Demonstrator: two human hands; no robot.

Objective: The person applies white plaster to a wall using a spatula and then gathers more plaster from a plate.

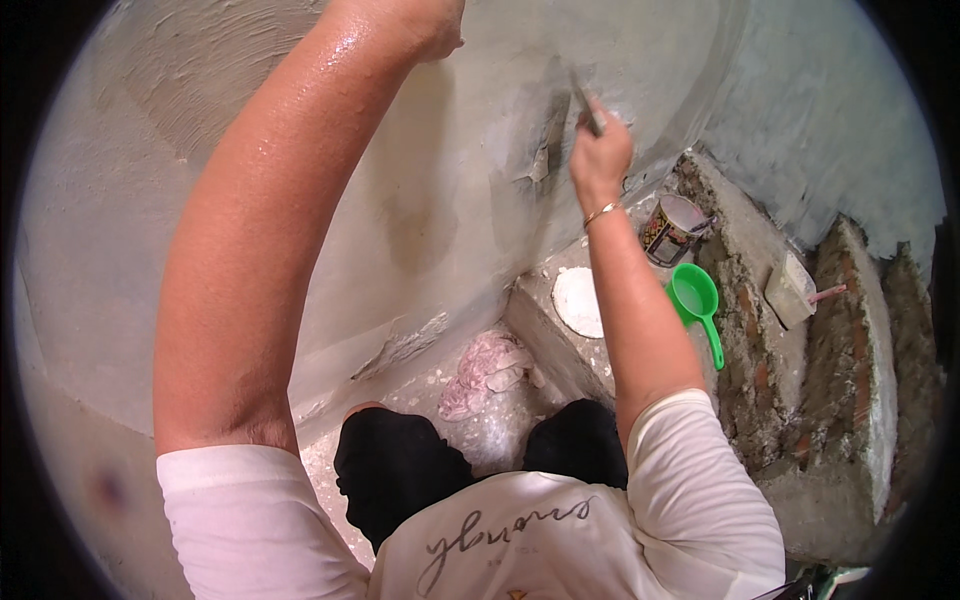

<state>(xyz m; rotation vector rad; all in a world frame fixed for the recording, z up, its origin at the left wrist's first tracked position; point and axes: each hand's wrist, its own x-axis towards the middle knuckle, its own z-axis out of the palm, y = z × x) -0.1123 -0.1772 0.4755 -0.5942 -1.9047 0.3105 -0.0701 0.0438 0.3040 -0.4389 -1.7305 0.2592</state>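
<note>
My right hand (602,158) is closed around a thin, flat-bladed putty knife (583,103), seen nearly edge-on. The blade is close to a grey plastered wall (440,290); whether it touches I cannot tell. Left of the tool, a darker smeared patch (518,140) marks the plaster, with a small rough spot in it. My left arm reaches far up along the wall, its forearm shiny with wet. Only the wrist and heel of my left hand (425,25) show at the top edge, so its fingers and anything in them are hidden.
To the right rise rough, unfinished steps (850,380). Near them are a paint can (672,228), a green dipper (695,290) and a pale box-shaped container (790,290) with a handle sticking out. A white round disc (578,300) and a crumpled pink cloth (485,375) lie lower down.
</note>
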